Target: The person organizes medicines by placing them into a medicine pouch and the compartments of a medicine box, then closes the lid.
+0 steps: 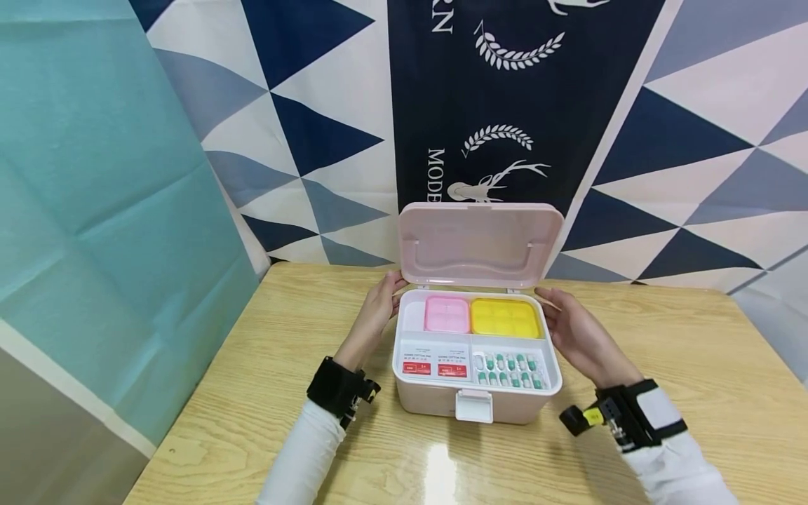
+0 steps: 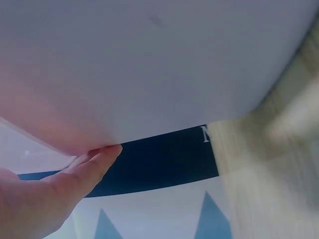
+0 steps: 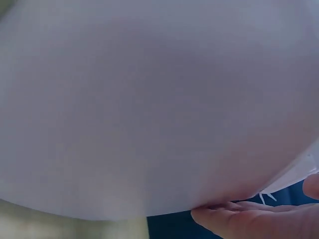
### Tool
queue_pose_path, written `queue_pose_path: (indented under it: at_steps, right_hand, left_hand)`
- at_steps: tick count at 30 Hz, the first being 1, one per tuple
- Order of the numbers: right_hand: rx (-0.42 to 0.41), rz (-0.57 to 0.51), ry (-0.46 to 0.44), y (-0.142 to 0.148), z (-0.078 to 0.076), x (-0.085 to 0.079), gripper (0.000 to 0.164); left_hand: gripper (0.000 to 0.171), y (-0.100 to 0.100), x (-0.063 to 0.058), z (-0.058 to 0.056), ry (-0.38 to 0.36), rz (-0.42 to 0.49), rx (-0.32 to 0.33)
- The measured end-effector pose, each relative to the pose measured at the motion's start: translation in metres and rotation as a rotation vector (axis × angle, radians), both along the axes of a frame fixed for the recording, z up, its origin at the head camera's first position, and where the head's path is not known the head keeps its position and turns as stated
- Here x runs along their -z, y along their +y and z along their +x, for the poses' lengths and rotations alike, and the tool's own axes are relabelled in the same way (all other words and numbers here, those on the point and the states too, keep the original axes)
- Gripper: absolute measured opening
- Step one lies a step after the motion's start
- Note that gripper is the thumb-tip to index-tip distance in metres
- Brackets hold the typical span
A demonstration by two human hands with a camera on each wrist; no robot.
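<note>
A pale pink medicine box (image 1: 423, 400) stands on the table with its translucent lid (image 1: 480, 242) raised at the back. In its white tray lie a pink pill case (image 1: 447, 314), a yellow pill case (image 1: 505, 318), cotton pad packets (image 1: 416, 356) and a blister pack of green-and-white capsules (image 1: 510, 372). My left hand (image 1: 375, 308) is at the rear left side of the box; its extended fingers (image 2: 94, 167) touch the wall near the back. On the opposite side, my right hand (image 1: 577, 333) rests its fingers (image 3: 224, 219) against the rear right wall. Some fingertips are hidden behind the box.
The front latch (image 1: 473, 407) hangs down, unfastened. Behind the wooden table (image 1: 252, 393), a patterned cloth (image 1: 341, 91) rises close to the raised lid. A teal panel (image 1: 113, 175) borders the table at the left.
</note>
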State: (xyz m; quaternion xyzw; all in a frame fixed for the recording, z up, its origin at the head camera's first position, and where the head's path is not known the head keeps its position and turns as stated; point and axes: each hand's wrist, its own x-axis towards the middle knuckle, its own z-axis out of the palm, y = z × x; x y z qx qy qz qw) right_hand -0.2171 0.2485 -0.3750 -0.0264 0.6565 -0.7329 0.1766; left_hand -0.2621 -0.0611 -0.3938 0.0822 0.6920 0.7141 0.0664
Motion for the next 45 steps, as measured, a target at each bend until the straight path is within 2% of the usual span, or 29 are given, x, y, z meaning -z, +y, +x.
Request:
queue_pose_path:
  at_steps: [6,10,15,21,24,28,31,36,41,45]
  right_hand:
    - [0.02,-0.144,0.02,0.0,-0.015,-0.012,0.062]
    - [0.068,-0.174,0.009,-0.003,-0.018,-0.016,0.058]
    - [0.103,-0.125,-0.009,-0.006,-0.019,-0.021,0.074]
    - [0.07,-0.014,0.044,-0.007,-0.019,-0.023,0.084]
    - [0.04,0.032,0.064,-0.006,-0.018,-0.023,0.087]
    - [-0.011,0.037,0.07,-0.004,-0.015,-0.023,0.087]
    - [-0.033,0.021,0.099,-0.002,-0.012,-0.02,0.077]
    - [-0.08,-0.08,0.193,0.004,-0.004,-0.011,0.049]
    - [-0.165,-0.135,0.247,0.009,0.004,-0.001,0.045]
    - [-0.207,-0.109,0.25,0.013,0.01,0.005,0.045]
  left_hand:
    - [0.054,0.0,-0.005,-0.001,0.024,0.016,-0.012]
    - [0.053,0.001,-0.005,0.0,0.049,0.053,-0.025]
    - [0.054,0.001,-0.005,-0.001,0.082,0.056,-0.05]
    - [0.055,0.0,-0.006,0.0,0.107,0.078,-0.032]
    - [0.054,-0.001,-0.013,0.005,0.11,0.09,-0.016]
    - [0.055,-0.002,-0.025,0.016,0.115,0.071,-0.001]
    - [0.057,-0.002,-0.03,0.022,0.117,0.026,0.012]
    - [0.062,-0.005,-0.019,0.021,0.149,-0.06,0.089]
    - [0.072,-0.012,-0.005,0.022,0.144,-0.088,0.129]
    - [0.065,-0.018,0.002,0.026,0.139,-0.081,0.168]
